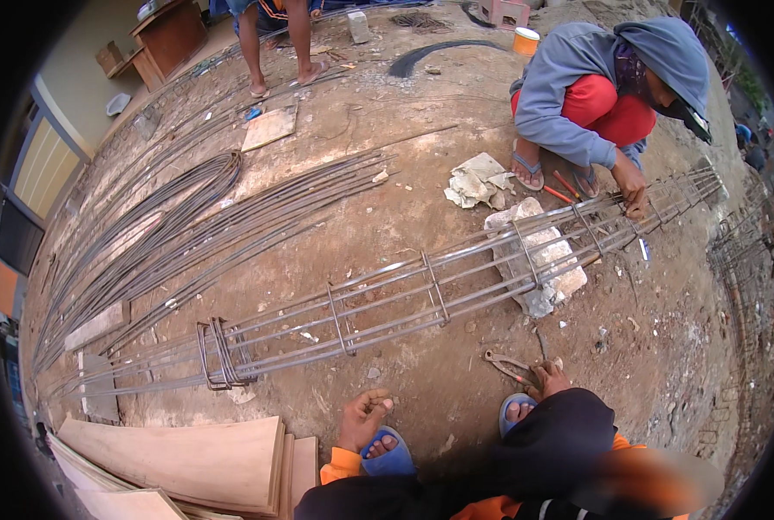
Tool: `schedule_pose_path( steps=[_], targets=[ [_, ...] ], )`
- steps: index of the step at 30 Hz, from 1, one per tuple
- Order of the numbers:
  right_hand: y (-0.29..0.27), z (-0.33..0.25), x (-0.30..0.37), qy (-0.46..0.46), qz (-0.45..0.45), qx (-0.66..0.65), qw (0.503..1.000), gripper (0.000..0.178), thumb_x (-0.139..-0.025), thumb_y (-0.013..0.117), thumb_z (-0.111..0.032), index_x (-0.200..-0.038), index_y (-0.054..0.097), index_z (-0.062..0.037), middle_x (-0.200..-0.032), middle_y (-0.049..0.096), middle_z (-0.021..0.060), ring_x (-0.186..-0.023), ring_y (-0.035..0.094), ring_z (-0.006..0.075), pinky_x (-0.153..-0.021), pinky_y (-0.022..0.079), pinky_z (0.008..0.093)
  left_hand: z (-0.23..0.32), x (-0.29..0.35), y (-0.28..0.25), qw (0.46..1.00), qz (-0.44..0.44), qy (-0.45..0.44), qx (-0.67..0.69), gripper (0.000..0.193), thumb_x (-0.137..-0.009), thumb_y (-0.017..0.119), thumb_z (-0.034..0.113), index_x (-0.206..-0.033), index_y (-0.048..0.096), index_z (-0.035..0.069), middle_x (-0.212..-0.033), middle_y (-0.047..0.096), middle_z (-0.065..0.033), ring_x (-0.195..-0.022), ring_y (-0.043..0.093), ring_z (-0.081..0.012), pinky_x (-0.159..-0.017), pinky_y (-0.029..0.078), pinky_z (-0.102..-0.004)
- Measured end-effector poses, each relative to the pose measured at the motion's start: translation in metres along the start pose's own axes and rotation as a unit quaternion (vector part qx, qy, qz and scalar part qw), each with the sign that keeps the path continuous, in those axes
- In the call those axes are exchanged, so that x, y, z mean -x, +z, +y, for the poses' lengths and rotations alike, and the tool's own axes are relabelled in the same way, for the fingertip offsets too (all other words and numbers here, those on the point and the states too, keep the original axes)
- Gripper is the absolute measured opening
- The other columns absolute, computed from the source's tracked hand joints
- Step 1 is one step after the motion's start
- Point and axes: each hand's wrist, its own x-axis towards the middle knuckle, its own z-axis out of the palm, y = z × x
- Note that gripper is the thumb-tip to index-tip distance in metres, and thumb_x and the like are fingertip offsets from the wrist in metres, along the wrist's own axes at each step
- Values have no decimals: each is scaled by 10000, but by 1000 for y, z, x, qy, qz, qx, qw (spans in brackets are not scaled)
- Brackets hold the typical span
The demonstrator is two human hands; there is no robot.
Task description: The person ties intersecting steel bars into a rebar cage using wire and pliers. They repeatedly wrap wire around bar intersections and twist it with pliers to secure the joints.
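The right hand [550,379] partly hides the pliers [510,373]; a standing person [300,39] is cropped above.

Across the middle lies one long steel cage [434,288], with one whitish stone block [550,245] beneath it. The wearer has one left hand [363,419], one right hand [548,379] with one pair of pincers [504,364] near it, and two blue sandals [397,461]. One crouching co-worker [569,100] and one orange-and-white bucket [525,42] show. Loose rods [257,212] and plywood sheets [179,459] overlap too much to count.
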Motion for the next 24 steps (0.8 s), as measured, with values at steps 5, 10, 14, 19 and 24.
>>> schedule_pose_path(
  steps=[5, 10, 14, 19, 24],
  targets=[
    [-8, -1, -5, 17, -22, 21, 999, 652, -809, 798, -307, -1381, 582, -79, -1376, 546, 193, -1273, 543, 398, -1070, 452, 457, 11, -2, 1, 999, -31, 2, -33, 298, -941, 728, 152, -1184, 676, -14, -957, 725, -64, -899, 660, -111, -811, 530, -266],
    [-6, 31, -22, -25, -70, 87, 993, 600, -814, 782, -326, -1339, 611, -92, -1256, 625, 199, -1161, 621, 402, -973, 512, 462, 67, 1, -8, 985, -89, 14, 148, 315, -945, 697, 183, -1186, 683, -20, -939, 727, -105, -913, 674, -148, -862, 520, -291],
    [-59, -42, -47, -139, -220, 52, 964, 514, -829, 762, -305, -1263, 643, -59, -1123, 672, 204, -1093, 643, 411, -935, 521, 480, 110, 2, -56, 956, -30, 190, 221, 330, -978, 622, 222, -1169, 686, -39, -931, 728, -124, -893, 684, -182, -859, 523, -311],
    [-139, -150, -31, -354, -36, -26, 934, 368, -871, 708, -193, -1206, 671, -47, -1031, 677, 189, -945, 664, 406, -826, 542, 464, 139, -23, -82, 926, 298, 226, -50, 217, -948, 687, 138, -1104, 710, -10, -894, 715, -89, -789, 653, -154, -751, 533, -295],
    [-161, -208, -37, -444, 71, -44, 892, 316, -852, 737, -129, -1153, 691, -45, -992, 677, 160, -898, 678, 371, -773, 560, 420, 99, -26, -113, 789, 542, 229, -174, 209, -931, 698, 160, -1075, 720, 9, -908, 697, -100, -769, 646, -189, -721, 529, -323]
  ],
)
